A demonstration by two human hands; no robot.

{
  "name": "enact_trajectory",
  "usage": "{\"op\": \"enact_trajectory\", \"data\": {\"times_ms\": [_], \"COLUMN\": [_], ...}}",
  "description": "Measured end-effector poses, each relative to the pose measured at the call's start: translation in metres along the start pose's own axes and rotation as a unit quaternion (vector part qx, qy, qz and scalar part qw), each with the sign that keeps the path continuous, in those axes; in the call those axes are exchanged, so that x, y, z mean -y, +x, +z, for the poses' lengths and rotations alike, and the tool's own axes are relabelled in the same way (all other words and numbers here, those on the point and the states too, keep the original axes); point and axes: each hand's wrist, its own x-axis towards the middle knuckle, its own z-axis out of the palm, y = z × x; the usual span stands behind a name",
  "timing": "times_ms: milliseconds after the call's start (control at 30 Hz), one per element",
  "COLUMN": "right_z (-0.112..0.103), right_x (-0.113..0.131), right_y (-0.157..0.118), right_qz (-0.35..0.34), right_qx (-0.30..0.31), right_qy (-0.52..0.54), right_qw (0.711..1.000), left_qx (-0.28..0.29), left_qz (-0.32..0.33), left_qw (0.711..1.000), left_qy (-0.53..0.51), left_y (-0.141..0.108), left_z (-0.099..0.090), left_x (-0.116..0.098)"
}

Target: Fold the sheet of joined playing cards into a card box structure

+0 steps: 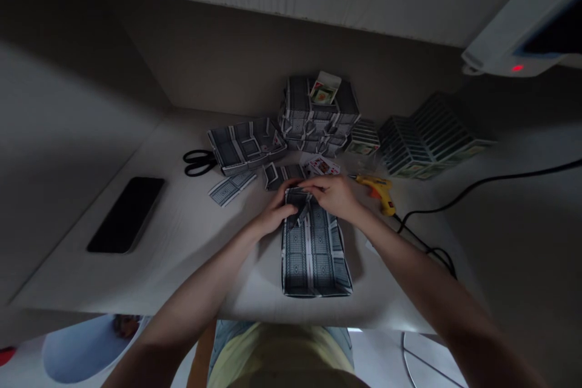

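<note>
A long open box made of blue-patterned playing cards [321, 260] lies on the desk in front of me. My left hand [278, 211] grips its far left corner, fingers outside the wall and thumb inside. A folded card piece [301, 213] stands inside the box near that thumb. At the far rim my right hand [334, 194] is closed, thumb and fingertips pinching the edge; the exact spot is partly hidden by the fingers. Just beyond my hands sits a small folded card piece [284, 176], with face-up playing cards [324, 165] to its right.
Behind stand another card tray [245, 144], a stacked card box [318, 115] and rows of card packs [427, 136]. Black-handled scissors [199, 162], loose cards [231, 188] and a phone [127, 215] lie left. A yellow glue gun [379, 191] trails its black cord [422, 242] right.
</note>
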Motion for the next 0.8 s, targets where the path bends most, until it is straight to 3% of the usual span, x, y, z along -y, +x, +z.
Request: {"op": "enact_trajectory", "data": {"times_ms": [500,800], "right_z": [-0.008,-0.007], "right_x": [0.007,0.008], "right_y": [0.000,-0.005], "right_qz": [0.003,-0.005], "right_qx": [0.037,0.032], "right_qy": [-0.001,-0.085], "right_qw": [0.999,0.996], "left_qx": [-0.001,-0.005], "left_qz": [-0.017,-0.015], "left_qw": [0.999,0.998], "left_qy": [0.031,0.057], "left_y": [-0.001,0.000], "left_z": [-0.001,0.000], "left_x": [-0.002,0.002]}}
